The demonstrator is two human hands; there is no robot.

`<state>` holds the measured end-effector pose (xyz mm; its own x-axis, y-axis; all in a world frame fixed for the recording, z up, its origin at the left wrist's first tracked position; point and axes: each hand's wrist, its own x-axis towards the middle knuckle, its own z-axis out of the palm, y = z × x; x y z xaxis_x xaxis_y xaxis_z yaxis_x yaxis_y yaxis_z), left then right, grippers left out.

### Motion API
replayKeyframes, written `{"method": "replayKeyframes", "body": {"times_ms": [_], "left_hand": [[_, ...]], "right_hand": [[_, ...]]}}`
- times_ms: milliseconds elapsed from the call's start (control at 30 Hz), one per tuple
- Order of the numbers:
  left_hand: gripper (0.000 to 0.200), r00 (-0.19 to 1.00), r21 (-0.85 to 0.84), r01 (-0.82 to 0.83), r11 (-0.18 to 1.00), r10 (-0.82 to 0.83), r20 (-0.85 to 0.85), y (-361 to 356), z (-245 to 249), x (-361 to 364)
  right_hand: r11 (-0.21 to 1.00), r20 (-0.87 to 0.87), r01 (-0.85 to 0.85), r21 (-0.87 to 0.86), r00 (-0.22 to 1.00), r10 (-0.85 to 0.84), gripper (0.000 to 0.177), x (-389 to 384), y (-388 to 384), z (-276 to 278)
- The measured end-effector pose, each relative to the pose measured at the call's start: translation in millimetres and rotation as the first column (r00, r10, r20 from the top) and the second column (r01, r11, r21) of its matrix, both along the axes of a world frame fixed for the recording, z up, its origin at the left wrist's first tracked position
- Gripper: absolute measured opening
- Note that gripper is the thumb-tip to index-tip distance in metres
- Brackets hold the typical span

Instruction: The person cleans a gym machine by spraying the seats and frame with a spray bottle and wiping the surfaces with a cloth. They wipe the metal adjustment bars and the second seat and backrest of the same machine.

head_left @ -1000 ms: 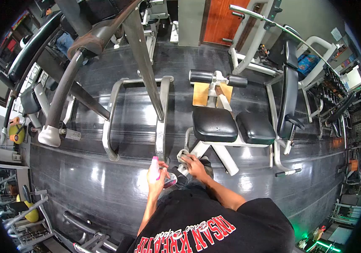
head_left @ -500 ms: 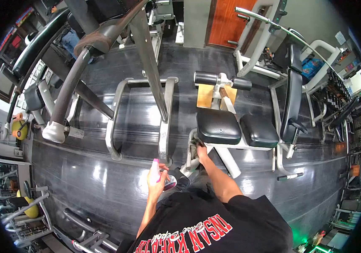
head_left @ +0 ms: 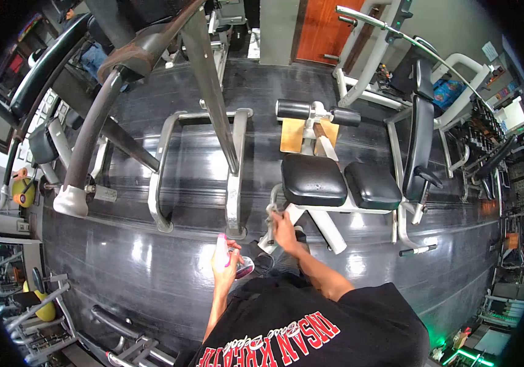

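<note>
My left hand (head_left: 225,264) is closed around a spray bottle (head_left: 246,267) with a pink and white trigger head and a clear lower part. In front of the black padded bench, my right hand (head_left: 284,231) grips a greyish cloth (head_left: 272,212). The cloth is against the bench's pale metal side bar (head_left: 270,235), at its upper end. Part of the cloth is covered by my fingers. Just above and right of that hand is the bench's black seat pad (head_left: 314,179), with a second black pad (head_left: 372,185) beside it.
A large machine with a grey metal frame (head_left: 236,189) stands left of the bench. Black roller pads (head_left: 294,109) sit at the bench's far end. Behind to the right is a rack with a barbell (head_left: 390,29). Dark, shiny flooring (head_left: 152,244) runs between the machines.
My right hand and the cloth have moved slightly left, out from under the seat pad's edge to the side bar. My left hand still holds the spray bottle in nearly the same spot.
</note>
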<state>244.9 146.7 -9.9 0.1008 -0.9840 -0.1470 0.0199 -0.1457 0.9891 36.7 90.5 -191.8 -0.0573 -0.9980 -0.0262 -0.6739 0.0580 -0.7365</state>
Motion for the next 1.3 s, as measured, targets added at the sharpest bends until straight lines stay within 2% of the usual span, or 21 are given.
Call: {"method": "replayKeyframes", "body": {"times_ms": [100, 167, 233, 267, 300, 367, 400, 433, 500, 567, 633, 667, 733, 767, 833, 900, 967, 1033, 1133, 1233, 1300], "left_hand": [[0.025, 0.999, -0.002, 0.033, 0.999, -0.033, 0.028, -9, 13, -9], [0.025, 0.998, -0.011, 0.056, 0.998, -0.056, 0.018, -12, 9, -11], [0.025, 0.997, -0.023, 0.076, 0.997, -0.076, 0.010, -15, 10, -13], [0.025, 0.997, -0.025, 0.073, 0.997, -0.074, -0.008, -16, 11, -14], [0.025, 0.997, -0.027, 0.069, 0.997, -0.069, -0.025, -16, 13, -14], [0.025, 0.998, -0.039, 0.056, 0.998, -0.057, -0.022, -16, 12, -12], [0.025, 0.999, -0.049, 0.047, 0.998, -0.048, -0.019, -16, 11, -11], [0.025, 0.999, -0.048, 0.046, 0.998, -0.047, -0.018, -14, 10, -8], [0.025, 0.999, -0.028, 0.039, 0.999, -0.039, 0.019, -11, 8, -3], [0.025, 1.000, -0.030, 0.019, 0.999, -0.019, 0.009, -7, 8, -2], [0.024, 1.000, -0.031, -0.004, 1.000, 0.004, -0.002, -3, 10, -1], [0.024, 1.000, -0.026, 0.003, 1.000, -0.002, 0.020, -2, 12, 0], [0.024, 0.999, -0.032, -0.003, 0.999, 0.004, 0.041, -1, 13, 2], [0.025, 1.000, -0.046, -0.010, 0.999, 0.011, 0.013, 1, 12, 3], [0.025, 1.000, -0.062, -0.019, 0.998, 0.018, -0.020, 5, 11, 2], [0.027, 0.997, -0.073, -0.061, 0.995, 0.058, -0.046, 7, 13, 5], [0.027, 0.997, -0.070, -0.068, 0.995, 0.064, -0.045, 9, 7, 7], [0.027, 0.996, -0.077, -0.065, 0.995, 0.060, -0.066, 9, 4, 7], [0.027, 0.998, -0.063, -0.040, 0.997, 0.037, -0.049, 2, 15, 4], [0.026, 0.995, -0.100, -0.017, 0.995, 0.007, -0.101, -10, 16, -3], [0.025, 0.997, -0.110, 0.016, 0.994, -0.024, -0.077, -18, 18, -10]], "right_hand": [[0.986, -0.052, -0.160, 0.039, 0.985, 0.162, 0.047, 0, 41, 20], [0.982, -0.063, -0.177, 0.066, 0.981, 0.182, 0.050, -3, 61, 24], [0.937, -0.064, -0.332, 0.107, 0.938, 0.340, 0.051, -12, 70, 30], [0.912, 0.046, -0.352, 0.210, 0.935, 0.351, 0.037, -18, 71, 33], [0.912, 0.045, -0.352, 0.209, 0.935, 0.351, 0.037, -25, 65, 47], [0.751, 0.028, -0.596, 0.284, 0.788, 0.615, 0.035, -36, 47, 76], [0.725, -0.021, -0.643, 0.245, 0.744, 0.667, 0.033, -38, 40, 48], [0.725, -0.018, -0.644, 0.245, 0.744, 0.668, 0.033, -34, 31, 64], [0.812, -0.077, -0.484, 0.326, 0.842, 0.534, 0.034, -26, -2, 96], [0.918, -0.098, -0.379, 0.119, 0.915, 0.391, 0.025, -15, -33, 94], [0.939, -0.259, -0.323, -0.119, 0.923, 0.285, 0.032, -4, -64, 72], [0.937, -0.255, -0.329, -0.121, 0.922, 0.291, 0.032, -1, -72, 48], [0.975, -0.455, -0.204, 0.084, 0.863, 0.220, 0.037, 6, -90, 15], [0.974, -0.459, -0.212, 0.081, 0.859, 0.226, 0.037, 12, -91, 8], [0.972, -0.553, -0.085, 0.218, 0.810, 0.195, 0.037, 30, -85, 7], [0.950, -0.495, -0.117, 0.288, 0.831, 0.253, 0.033, 32, -70, 10], [0.823, -0.481, -0.400, 0.403, 0.673, 0.562, 0.028, 27, -36, 21], [0.857, -0.477, -0.479, 0.190, 0.718, 0.507, 0.028, 22, 8, 8], [0.824, -0.390, -0.550, 0.134, 0.735, 0.554, 0.031, 8, 46, 46], [0.835, -0.263, -0.533, 0.135, 0.793, 0.549, 0.033, -16, 53, 54], [0.840, -0.289, -0.526, 0.132, 0.791, 0.540, 0.037, -40, 58, 44]]}}
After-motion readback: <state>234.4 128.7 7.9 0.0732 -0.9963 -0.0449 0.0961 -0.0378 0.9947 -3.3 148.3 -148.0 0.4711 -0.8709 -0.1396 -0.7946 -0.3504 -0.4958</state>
